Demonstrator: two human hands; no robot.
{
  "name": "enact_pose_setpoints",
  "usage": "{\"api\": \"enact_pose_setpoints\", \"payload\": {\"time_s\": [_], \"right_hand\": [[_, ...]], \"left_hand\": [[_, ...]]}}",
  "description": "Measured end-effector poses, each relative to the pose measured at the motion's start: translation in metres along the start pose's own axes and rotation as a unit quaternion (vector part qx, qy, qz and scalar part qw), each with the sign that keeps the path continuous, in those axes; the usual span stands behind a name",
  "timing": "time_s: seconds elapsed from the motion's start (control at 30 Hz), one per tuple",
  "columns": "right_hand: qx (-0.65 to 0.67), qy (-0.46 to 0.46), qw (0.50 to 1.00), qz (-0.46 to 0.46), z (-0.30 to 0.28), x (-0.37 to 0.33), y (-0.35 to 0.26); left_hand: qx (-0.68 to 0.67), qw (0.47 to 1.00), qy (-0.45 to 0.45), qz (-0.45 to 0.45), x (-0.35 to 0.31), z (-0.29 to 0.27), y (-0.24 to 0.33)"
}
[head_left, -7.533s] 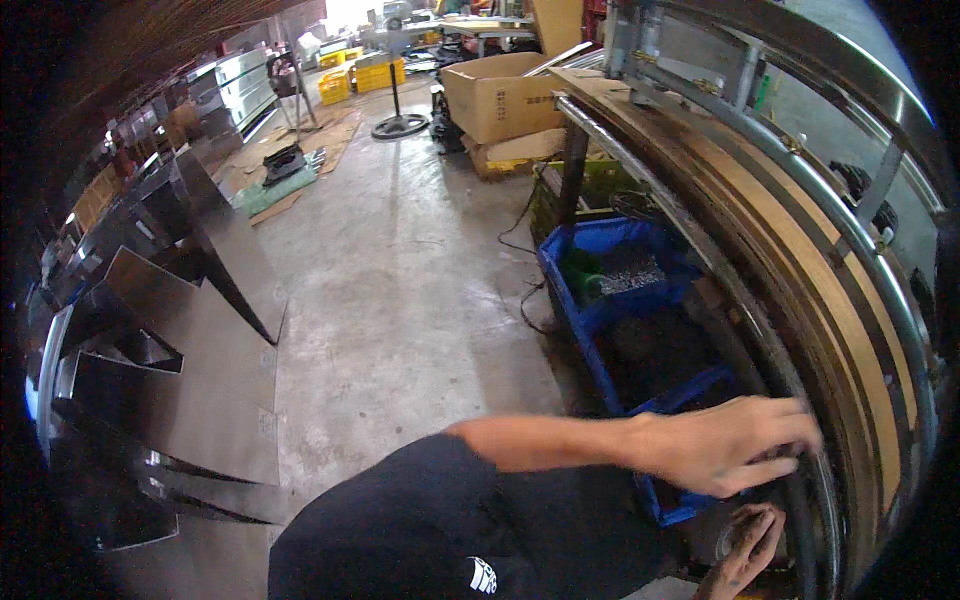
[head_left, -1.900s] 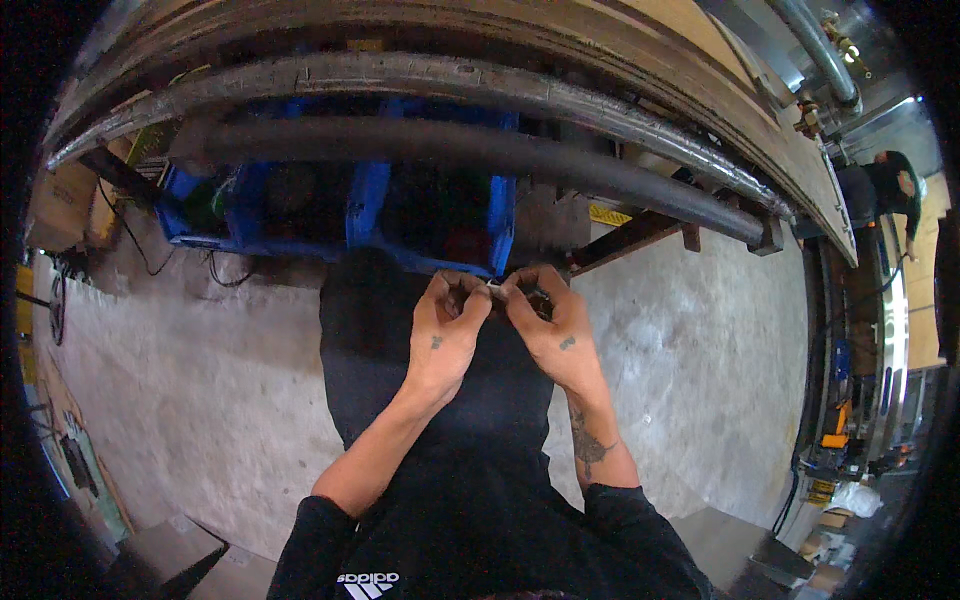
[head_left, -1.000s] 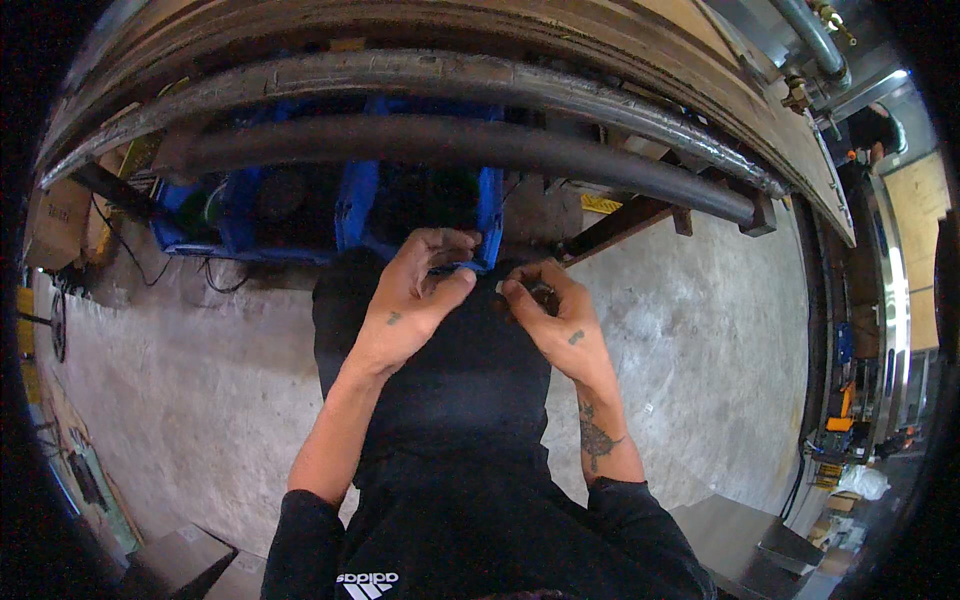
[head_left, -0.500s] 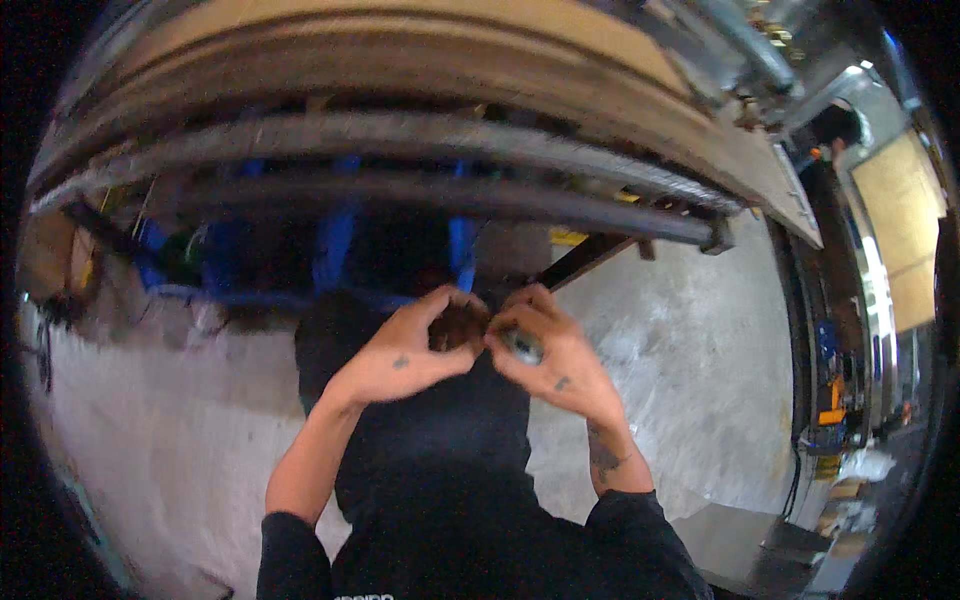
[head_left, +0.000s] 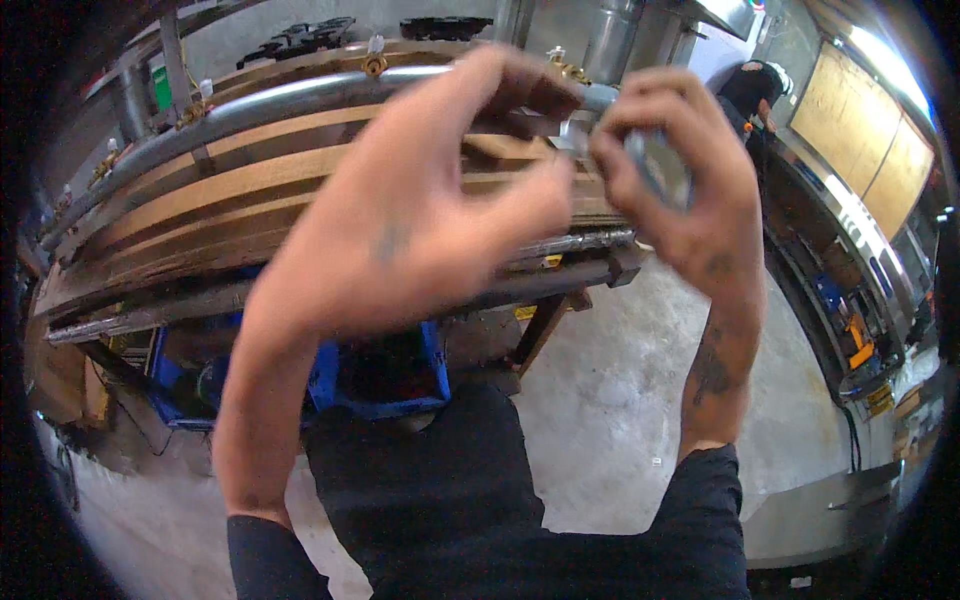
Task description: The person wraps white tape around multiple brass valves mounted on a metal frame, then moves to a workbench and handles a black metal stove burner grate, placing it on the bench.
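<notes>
My left hand (head_left: pixel 420 210) is raised in front of the bench, smeared by motion. Its fingers and thumb curl toward each other with a gap between, and a small pale shiny piece (head_left: pixel 570 137) shows by the tips; I cannot tell what it is or which hand has it. Close on the right, my right hand (head_left: pixel 715 185) is curled round a roundish grey-green object with a pale rim (head_left: pixel 660 168), its kind unclear. The fingertips of both hands nearly meet.
Behind my hands runs a slatted wooden bench (head_left: pixel 230 205) with a metal pipe (head_left: pixel 290 97) and brass fittings (head_left: pixel 373 64). Blue bins (head_left: pixel 440 365) sit beneath. Another person (head_left: pixel 748 88) works at the far right, beside a long metal-edged counter (head_left: pixel 850 200).
Both hands have risen from in front of my lap to bench-top height, nearer the camera. The view has tilted up, bringing the bench top and the other person into sight.
</notes>
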State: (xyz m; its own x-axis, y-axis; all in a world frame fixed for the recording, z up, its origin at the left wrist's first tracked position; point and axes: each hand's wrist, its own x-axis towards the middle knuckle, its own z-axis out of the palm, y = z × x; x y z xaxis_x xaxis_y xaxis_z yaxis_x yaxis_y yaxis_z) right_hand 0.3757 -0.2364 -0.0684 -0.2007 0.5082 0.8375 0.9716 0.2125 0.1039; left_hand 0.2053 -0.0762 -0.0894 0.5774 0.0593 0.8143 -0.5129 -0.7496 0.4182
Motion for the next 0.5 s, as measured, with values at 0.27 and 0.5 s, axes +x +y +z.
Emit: {"api": "enact_pose_setpoints", "payload": {"time_s": [0.27,0.5], "right_hand": [[0.023,0.013,0.998,-0.057,0.001,0.051,0.083],[0.003,-0.023,1.0,0.016,0.017,0.064,0.124]], "left_hand": [[0.015,0.989,-0.12,-0.08,0.105,-0.024,-0.034],[0.15,0.982,-0.103,-0.044,0.141,-0.02,-0.077]]}}
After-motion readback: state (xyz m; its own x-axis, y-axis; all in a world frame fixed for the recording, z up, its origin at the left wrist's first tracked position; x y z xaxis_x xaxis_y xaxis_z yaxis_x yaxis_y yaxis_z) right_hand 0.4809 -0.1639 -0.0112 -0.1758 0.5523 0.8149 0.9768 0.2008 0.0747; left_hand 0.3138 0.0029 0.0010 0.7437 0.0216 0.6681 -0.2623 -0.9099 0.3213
